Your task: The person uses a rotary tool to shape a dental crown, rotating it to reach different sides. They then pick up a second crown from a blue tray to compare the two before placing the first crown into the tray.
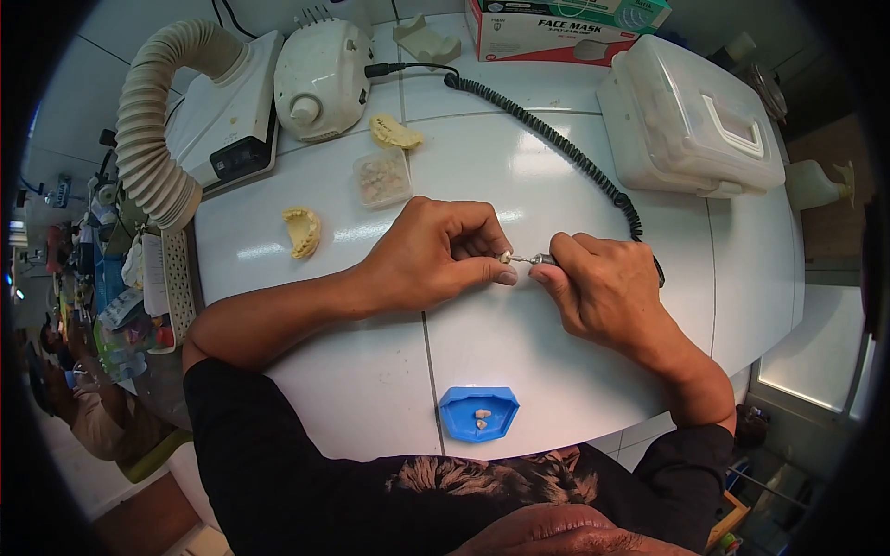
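My left hand point(436, 259) rests on the white table and pinches a small whitish tooth piece point(506, 257) between thumb and fingers. My right hand point(607, 283) grips a rotary handpiece point(540, 260), whose thin metal tip touches the tooth piece. A black coiled cord point(547, 134) runs from the handpiece back to a white motor unit point(323, 79). Near the front edge sits a blue tray point(477, 412) with two small teeth in it.
A yellow dental cast point(303, 231) and a small clear box of teeth point(382, 178) lie left of my hands. A ribbed suction hose point(158, 120) curves at far left. A white lidded case point(691, 120) and a face mask box point(556, 28) stand at the back right.
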`<state>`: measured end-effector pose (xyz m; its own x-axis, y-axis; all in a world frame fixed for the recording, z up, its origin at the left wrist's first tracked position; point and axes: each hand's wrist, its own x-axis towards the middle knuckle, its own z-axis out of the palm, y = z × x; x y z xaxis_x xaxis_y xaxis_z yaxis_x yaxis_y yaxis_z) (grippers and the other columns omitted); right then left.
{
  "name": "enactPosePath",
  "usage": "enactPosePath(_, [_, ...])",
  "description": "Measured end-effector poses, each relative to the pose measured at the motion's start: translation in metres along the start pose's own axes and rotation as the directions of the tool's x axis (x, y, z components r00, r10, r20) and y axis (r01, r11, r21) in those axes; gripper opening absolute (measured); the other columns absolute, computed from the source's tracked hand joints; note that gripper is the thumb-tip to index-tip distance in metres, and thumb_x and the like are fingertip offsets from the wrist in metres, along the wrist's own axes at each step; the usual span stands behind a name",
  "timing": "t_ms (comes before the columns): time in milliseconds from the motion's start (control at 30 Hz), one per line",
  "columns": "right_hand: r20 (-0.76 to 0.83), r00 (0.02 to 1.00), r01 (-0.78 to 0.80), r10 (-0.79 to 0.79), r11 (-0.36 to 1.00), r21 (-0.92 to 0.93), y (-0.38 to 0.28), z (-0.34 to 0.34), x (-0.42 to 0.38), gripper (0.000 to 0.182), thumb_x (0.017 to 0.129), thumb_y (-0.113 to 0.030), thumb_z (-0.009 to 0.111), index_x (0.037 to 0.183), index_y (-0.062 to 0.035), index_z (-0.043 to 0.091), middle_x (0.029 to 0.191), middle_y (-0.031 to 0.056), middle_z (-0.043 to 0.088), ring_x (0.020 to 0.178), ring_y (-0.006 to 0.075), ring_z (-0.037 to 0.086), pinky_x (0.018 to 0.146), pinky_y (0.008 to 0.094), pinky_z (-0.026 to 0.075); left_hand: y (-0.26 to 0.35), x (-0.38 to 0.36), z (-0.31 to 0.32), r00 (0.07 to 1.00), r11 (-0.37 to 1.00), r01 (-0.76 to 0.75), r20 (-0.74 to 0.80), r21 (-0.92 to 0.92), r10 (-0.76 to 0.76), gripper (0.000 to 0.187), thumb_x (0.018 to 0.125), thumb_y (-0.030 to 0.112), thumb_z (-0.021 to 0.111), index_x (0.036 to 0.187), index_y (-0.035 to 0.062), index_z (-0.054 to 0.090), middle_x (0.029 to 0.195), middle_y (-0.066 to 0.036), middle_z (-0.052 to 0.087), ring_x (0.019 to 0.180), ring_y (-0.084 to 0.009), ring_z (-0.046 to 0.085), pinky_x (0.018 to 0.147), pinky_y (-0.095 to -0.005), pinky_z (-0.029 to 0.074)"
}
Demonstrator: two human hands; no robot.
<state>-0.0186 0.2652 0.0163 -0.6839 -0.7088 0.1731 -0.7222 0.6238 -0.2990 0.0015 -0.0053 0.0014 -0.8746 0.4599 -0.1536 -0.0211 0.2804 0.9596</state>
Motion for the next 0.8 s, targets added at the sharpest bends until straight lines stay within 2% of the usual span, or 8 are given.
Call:
enactPosePath(300, [-0.013, 1.000, -0.003, 0.003, 1.000, 0.010, 0.0007, 0.0022, -0.0008, 0.044, 0.108, -0.042, 0.072, 0.082, -0.0081, 0.063, 0.063, 0.0078, 0.062, 0.051, 0.0311, 0.064, 0.047, 0.0435, 0.047, -0.0001, -0.0002, -0.0006, 1.000, 1.000, -0.017, -0.009, -0.005, 0.017, 0.020, 0.097, 0.012, 0.089, 0.107, -0.0001, 0.077, 0.095, -0.007, 0.083, 0.083, -0.0097, 0.077, 0.074, -0.0247, 0.059])
enactPosePath(400, [-0.025, 0.999, -0.030, 0.030, 0.999, 0.013, 0.0017, 0.0025, -0.0017, 0.043, 0.108, -0.041, 0.072, 0.082, -0.0081, 0.062, 0.064, 0.0079, 0.062, 0.051, 0.0312, 0.064, 0.047, 0.0435, 0.047, -0.0014, -0.0014, 0.0017, 0.996, 0.996, -0.069, -0.049, 0.049, 0.071, 0.023, 0.096, 0.016, 0.092, 0.105, 0.0004, 0.078, 0.092, -0.006, 0.082, 0.079, -0.0086, 0.074, 0.071, -0.0241, 0.058])
enactPosePath(800, [0.002, 1.000, -0.017, 0.017, 1.000, -0.022, -0.0012, 0.0019, 0.0001, 0.044, 0.107, -0.043, 0.073, 0.081, -0.0081, 0.062, 0.065, 0.0082, 0.063, 0.051, 0.0308, 0.065, 0.047, 0.0432, 0.048, -0.0042, -0.0003, 0.0020, 0.997, 0.998, -0.046, -0.063, 0.038, 0.048, 0.021, 0.095, 0.017, 0.092, 0.102, 0.0008, 0.081, 0.088, -0.004, 0.081, 0.076, -0.0069, 0.072, 0.068, -0.0235, 0.055])
